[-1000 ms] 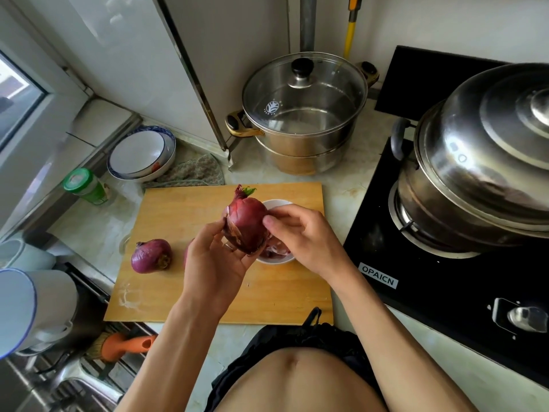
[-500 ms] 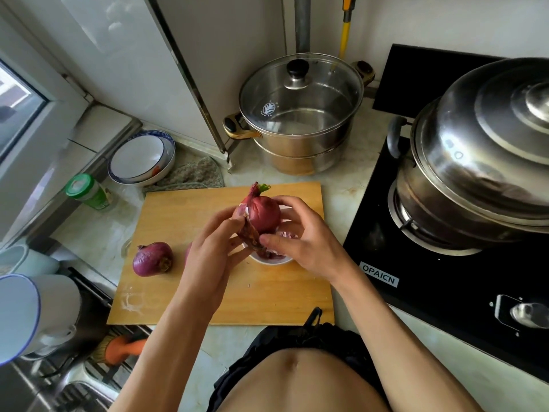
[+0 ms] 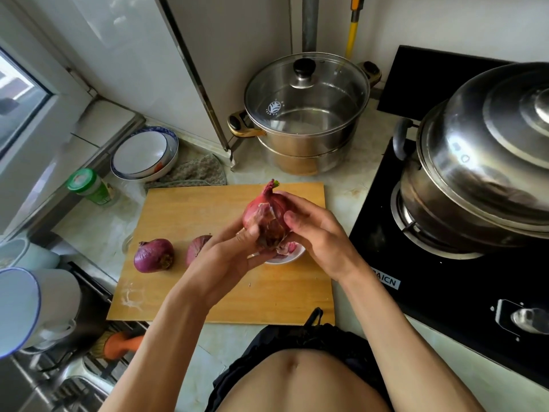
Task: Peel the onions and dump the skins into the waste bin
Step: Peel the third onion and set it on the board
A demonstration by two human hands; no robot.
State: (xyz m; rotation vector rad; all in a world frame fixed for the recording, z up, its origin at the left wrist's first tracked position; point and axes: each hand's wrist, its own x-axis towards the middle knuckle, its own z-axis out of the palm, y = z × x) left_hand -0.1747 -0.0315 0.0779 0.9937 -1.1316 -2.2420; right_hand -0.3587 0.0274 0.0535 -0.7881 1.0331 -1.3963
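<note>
Over the board (image 3: 190,292), near its 1 o'clock corner, I've got the onion (image 3: 263,212) in both hands, stem tip pointing to 12. Left hand (image 3: 234,257) cradles it from 7 o'clock, fingers curled under the base, thumb pressed on the torn skin. Right hand (image 3: 315,233) wraps it from 3 o'clock, fingers curled on the flank. Both clamped on the bulb, none spread.

Skin is half-lifted: pale loose flap on the front, dry brown bits hanging at the root end. My read is that peeling is mid-way on this one.

Bowl (image 3: 285,258) sits right below the hands, with skins in it. Keep working above it so scraps fall in, not on the board.

To do it well, I think: pinch the loose flap at its edge, pull toward the root in one strip, rotate the bulb with the left palm. Don't squeeze hard, as the slick layer underneath may slip.

Two more onions wait at 9 o'clock on the board: one (image 3: 154,255) clear, one (image 3: 197,248) partly behind my left wrist. Both look unpeeled.

Waste bin not in view.
</note>
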